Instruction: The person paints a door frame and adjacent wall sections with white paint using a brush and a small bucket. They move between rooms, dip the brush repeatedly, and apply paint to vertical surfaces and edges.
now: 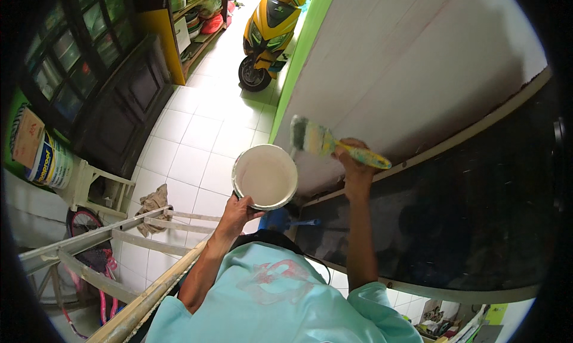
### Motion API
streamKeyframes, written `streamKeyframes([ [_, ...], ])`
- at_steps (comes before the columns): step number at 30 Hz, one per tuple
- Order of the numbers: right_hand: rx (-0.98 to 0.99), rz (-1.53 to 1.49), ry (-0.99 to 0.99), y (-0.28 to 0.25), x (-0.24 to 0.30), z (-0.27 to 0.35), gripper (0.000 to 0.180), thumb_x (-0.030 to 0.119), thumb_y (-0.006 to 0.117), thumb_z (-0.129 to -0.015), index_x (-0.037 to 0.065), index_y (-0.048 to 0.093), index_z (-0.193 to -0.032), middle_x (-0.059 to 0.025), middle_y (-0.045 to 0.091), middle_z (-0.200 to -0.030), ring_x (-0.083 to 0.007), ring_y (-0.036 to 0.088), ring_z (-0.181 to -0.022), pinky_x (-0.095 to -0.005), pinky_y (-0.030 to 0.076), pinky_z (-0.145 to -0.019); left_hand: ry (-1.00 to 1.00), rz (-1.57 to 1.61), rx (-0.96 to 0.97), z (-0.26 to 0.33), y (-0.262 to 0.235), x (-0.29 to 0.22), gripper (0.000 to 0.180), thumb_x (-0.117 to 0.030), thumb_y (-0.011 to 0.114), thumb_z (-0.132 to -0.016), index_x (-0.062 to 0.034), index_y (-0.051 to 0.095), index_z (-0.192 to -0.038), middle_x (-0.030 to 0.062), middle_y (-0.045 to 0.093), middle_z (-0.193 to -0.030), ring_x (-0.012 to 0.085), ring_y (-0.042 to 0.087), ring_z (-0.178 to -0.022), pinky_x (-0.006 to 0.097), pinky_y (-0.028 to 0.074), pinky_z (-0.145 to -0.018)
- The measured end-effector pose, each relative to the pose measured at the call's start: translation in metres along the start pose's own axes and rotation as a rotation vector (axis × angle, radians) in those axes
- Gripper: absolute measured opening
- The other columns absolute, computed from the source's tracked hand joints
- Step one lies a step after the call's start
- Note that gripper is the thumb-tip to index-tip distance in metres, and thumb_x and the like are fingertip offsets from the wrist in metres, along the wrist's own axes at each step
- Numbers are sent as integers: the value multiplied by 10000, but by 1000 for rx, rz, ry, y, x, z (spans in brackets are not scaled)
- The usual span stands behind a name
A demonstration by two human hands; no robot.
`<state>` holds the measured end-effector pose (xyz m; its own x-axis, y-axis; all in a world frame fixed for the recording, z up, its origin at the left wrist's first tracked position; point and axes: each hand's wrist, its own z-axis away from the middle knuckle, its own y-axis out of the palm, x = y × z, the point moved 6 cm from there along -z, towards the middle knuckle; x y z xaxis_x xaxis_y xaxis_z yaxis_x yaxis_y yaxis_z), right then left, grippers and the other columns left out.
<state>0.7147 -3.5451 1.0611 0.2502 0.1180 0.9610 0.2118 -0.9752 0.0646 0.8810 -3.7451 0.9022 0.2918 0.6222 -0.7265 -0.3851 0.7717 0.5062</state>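
My left hand grips the near rim of a round white bucket, its thumb over the edge. Pale, whitish paint shows inside it. To the right, my right hand is closed around the yellow, paint-smeared handle of a wide paintbrush. The brush's dark bristles point left, a little above and right of the bucket, in front of a pale wall panel. Whether the bristles touch the panel, I cannot tell.
A metal ladder stands at my left, with a wooden pole beside it. A brown cloth lies on the white tiles. Farther off are a yellow scooter and a dark cabinet. A glossy black panel fills the right.
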Motion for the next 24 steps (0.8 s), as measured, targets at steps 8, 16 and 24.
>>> streamKeyframes([
  [8,243,403,-573,50,107,-75,146,6,682,-806,3,647,-947,-74,658,-892,-92,591,-792,-242,496,-682,23,80,-22,6,-7,2,437,-85,466,-858,-4,340,-1268,155,572,-1078,216,651,-842,314,590,-677],
  [16,256,577,-865,78,156,-55,203,-28,702,-755,35,647,-939,-129,669,-925,-195,660,-829,-298,540,-710,-19,91,-156,19,-33,18,432,-83,455,-866,19,327,-1265,167,566,-1083,221,647,-871,293,608,-642],
  [24,325,675,-712,64,89,-73,183,-35,675,-769,28,642,-938,-107,656,-882,-200,651,-797,-325,531,-728,-25,84,-135,27,-37,22,453,-113,475,-873,-21,341,-1296,173,549,-1138,237,636,-921,343,585,-724],
])
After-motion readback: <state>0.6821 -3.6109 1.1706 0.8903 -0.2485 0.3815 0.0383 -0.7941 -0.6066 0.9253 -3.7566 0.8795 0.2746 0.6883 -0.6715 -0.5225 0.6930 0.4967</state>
